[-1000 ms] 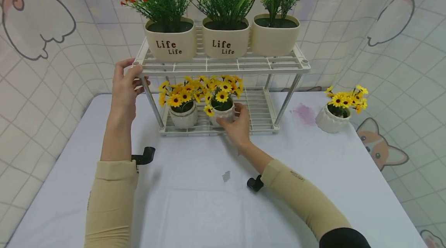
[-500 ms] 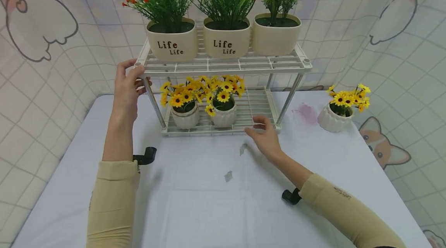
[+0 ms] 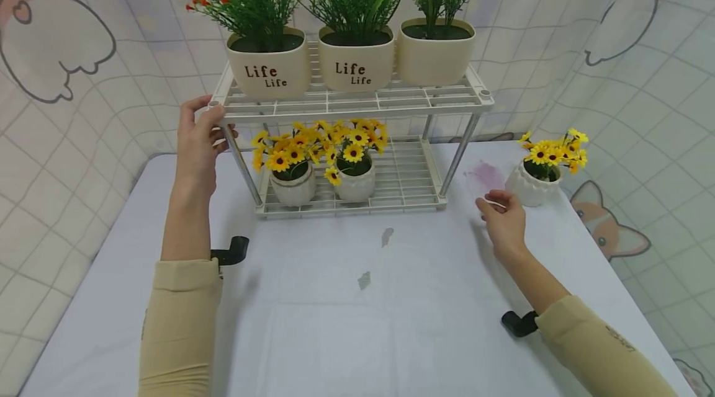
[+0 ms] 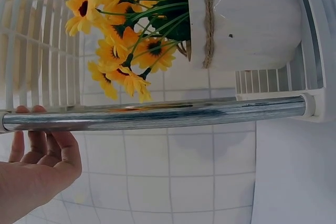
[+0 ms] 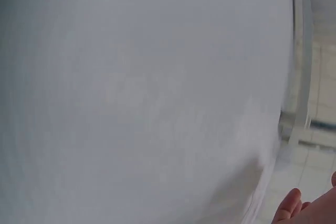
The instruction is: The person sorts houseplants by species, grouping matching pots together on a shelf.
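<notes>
My left hand [image 3: 198, 142] grips the upper left corner of a white two-tier rack [image 3: 349, 115], its fingers around the top of the metal post [image 4: 184, 117] in the left wrist view. On the lower tier stand two white pots of yellow flowers, a left one [image 3: 294, 188] and a middle one [image 3: 356, 187]. A third pot of yellow flowers [image 3: 529, 188] sits on the table right of the rack. Just left of and in front of it, my right hand [image 3: 507, 229] holds nothing, fingers loosely bent. Only a few right fingers [image 5: 287, 206] show in the right wrist view.
Three cream planters, left [image 3: 269, 68], middle [image 3: 356, 65] and right [image 3: 436, 62], bear red-flowered plants on the upper tier. White cloth covers the table [image 3: 313, 335], with grey marks and a pink stain [image 3: 485, 175]. A tile-patterned curtain [image 3: 128, 74] hangs behind.
My right hand has let go of the middle flower pot on the lower tier and moved right, toward the pot on the table. The left hand stays on the rack corner.
</notes>
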`<move>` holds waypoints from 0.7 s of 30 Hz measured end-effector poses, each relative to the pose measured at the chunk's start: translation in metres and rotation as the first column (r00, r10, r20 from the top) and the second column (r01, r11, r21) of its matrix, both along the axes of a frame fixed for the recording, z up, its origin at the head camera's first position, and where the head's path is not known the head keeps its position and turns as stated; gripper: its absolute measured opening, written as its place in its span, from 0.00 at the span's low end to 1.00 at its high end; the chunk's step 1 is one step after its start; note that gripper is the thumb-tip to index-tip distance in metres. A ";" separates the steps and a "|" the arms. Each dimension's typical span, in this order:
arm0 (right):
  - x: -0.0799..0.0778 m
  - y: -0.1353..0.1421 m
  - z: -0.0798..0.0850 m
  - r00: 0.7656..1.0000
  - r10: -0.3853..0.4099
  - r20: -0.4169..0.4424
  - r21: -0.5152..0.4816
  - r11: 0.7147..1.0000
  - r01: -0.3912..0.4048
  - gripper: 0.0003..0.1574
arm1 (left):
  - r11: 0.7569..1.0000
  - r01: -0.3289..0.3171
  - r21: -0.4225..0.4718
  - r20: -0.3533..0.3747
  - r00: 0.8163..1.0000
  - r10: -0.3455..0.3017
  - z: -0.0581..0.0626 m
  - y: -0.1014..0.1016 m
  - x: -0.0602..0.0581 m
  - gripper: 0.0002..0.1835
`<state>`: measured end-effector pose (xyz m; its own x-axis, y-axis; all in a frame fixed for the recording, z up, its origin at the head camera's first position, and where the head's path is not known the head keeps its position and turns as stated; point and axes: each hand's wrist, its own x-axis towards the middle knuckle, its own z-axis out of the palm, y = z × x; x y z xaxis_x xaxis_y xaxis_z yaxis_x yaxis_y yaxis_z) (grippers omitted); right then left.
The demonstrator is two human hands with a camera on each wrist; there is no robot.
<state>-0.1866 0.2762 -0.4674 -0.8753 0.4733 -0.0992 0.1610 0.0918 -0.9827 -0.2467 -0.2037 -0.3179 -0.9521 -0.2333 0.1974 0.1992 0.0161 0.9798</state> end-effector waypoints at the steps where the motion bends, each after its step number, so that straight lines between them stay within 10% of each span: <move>1: -0.001 0.006 0.000 0.999 -0.036 0.003 -0.011 0.999 0.036 0.21 | 1.000 0.000 -0.002 -0.001 1.000 0.000 0.000 0.000 0.000 0.22; 10: -0.014 0.051 0.010 0.935 -0.352 0.042 -0.095 0.930 0.354 0.39 | 1.000 0.000 0.003 -0.015 1.000 0.000 0.000 0.000 0.000 0.21; 21: -0.042 0.073 0.011 0.929 -0.358 0.098 -0.050 0.930 0.364 0.60 | 1.000 -0.011 -0.010 -0.010 1.000 0.011 0.000 0.001 0.001 0.22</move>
